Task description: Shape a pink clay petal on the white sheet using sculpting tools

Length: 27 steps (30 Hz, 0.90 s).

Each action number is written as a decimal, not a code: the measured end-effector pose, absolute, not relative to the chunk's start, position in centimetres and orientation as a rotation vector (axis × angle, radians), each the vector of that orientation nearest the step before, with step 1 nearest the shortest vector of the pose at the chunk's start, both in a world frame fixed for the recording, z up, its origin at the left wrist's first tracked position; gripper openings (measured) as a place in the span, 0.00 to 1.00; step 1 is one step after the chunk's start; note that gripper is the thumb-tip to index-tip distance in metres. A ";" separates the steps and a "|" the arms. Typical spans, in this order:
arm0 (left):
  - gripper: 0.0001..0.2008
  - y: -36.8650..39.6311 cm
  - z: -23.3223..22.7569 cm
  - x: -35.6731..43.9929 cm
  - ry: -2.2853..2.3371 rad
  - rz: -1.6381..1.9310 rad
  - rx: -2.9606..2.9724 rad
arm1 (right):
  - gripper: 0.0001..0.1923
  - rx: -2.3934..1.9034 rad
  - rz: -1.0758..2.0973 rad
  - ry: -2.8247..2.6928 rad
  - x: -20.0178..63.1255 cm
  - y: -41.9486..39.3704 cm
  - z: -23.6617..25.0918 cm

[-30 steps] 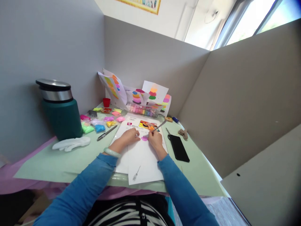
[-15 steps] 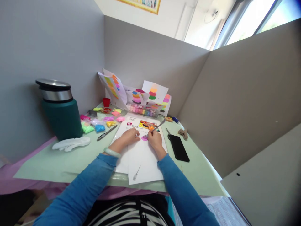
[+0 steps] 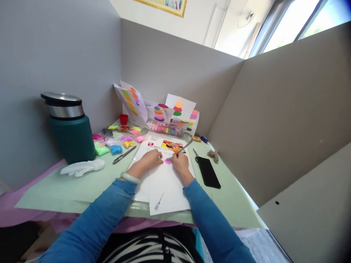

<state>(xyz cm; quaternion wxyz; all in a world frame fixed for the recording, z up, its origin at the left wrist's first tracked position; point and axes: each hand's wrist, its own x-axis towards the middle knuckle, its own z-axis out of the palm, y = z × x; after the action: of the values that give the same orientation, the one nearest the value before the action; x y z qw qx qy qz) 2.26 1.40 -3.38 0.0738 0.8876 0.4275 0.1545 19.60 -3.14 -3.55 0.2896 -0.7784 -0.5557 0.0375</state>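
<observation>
My right hand (image 3: pixel 181 163) is closed around a metal fork (image 3: pixel 187 143), whose handle points up and away to the right. The fork's tines lie at a flat purple patch (image 3: pixel 168 161) that looks like soft clay, on a white sheet of paper (image 3: pixel 167 186). Below on the same sheet is a small dark sketch (image 3: pixel 158 203). My left hand (image 3: pixel 150 159) rests on the paper left of the patch, fingers stretched out and slightly bent, holding nothing I can see. Beyond my right hand lies a small orange lump (image 3: pixel 176 148) on a printed picture.
Left stand a green flask (image 3: pixel 71 137), a white glove (image 3: pixel 83 167), a pen (image 3: pixel 124 155) and several bags of coloured clay (image 3: pixel 116 149). Right lie a black phone (image 3: pixel 208 171) and a brown lump (image 3: pixel 213 156). Painted sheets (image 3: pixel 181 106) lean against the grey partition (image 3: pixel 175 62).
The view has shifted very slightly. Both hands and the fork stay in nearly the same place.
</observation>
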 end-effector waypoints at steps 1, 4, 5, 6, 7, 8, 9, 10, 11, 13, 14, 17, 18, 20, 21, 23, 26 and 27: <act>0.15 1.4 -3.4 2.3 1.283 0.466 2.667 | 0.16 -2.090 0.095 -1.478 19.6 -3.1 -3.5; 0.15 1.4 -3.5 2.2 1.276 0.474 2.674 | 0.16 -2.119 0.082 -1.446 19.9 -3.2 -3.4; 0.15 1.4 -3.5 2.2 1.277 0.474 2.674 | 0.16 -2.125 0.083 -1.436 20.0 -3.3 -3.4; 0.15 1.4 -3.5 2.2 1.279 0.474 2.673 | 0.16 -2.129 0.086 -1.429 20.1 -3.3 -3.3; 0.15 1.4 -3.5 2.2 1.281 0.475 2.671 | 0.16 -2.128 0.089 -1.424 20.1 -3.4 -3.3; 0.15 1.4 -3.5 2.2 1.282 0.476 2.670 | 0.16 -2.122 0.092 -1.421 20.2 -3.4 -3.3; 0.15 1.4 -3.5 2.2 1.282 0.476 2.669 | 0.16 -2.113 0.096 -1.422 20.1 -3.4 -3.3; 0.15 1.4 -3.5 2.3 1.282 0.475 2.669 | 0.16 -2.100 0.101 -1.428 20.1 -3.3 -3.3; 0.15 1.4 -3.4 2.3 1.282 0.475 2.667 | 0.16 -2.087 0.107 -1.439 20.0 -3.3 -3.3; 0.15 1.3 -3.4 2.3 1.283 0.476 2.660 | 0.16 -2.074 0.117 -1.465 19.8 -3.2 -3.4; 0.15 1.3 -3.3 2.2 1.283 0.477 2.655 | 0.16 -2.078 0.118 -1.472 19.7 -3.1 -3.4; 0.15 1.2 -3.2 2.2 1.273 0.478 2.656 | 0.16 -2.110 0.116 -1.453 20.0 -3.1 -3.4; 0.15 1.2 -3.2 2.2 1.269 0.478 2.661 | 0.16 -2.119 0.117 -1.441 20.2 -3.1 -3.3; 0.15 1.2 -3.2 2.2 1.267 0.476 2.667 | 0.15 -2.129 0.120 -1.420 20.6 -3.2 -3.3; 0.15 1.2 -3.2 2.2 1.270 0.474 2.668 | 0.15 -2.130 0.117 -1.412 20.8 -3.3 -3.2; 0.15 1.2 -3.2 2.2 1.275 0.470 2.668 | 0.15 -2.126 0.103 -1.397 21.0 -3.4 -3.2; 0.15 1.2 -3.2 2.2 1.278 0.476 2.668 | 0.15 -2.097 0.092 -1.394 21.0 -3.5 -3.3; 0.16 1.2 -3.2 2.2 1.275 0.478 2.669 | 0.15 -2.085 0.101 -1.402 20.9 -3.5 -3.4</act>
<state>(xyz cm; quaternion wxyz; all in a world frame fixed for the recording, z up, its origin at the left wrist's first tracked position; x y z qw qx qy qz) 2.23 1.21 -3.20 0.0727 0.8883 0.4246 0.1590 20.87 -3.51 -3.35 0.3085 -0.7887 -0.5304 0.0383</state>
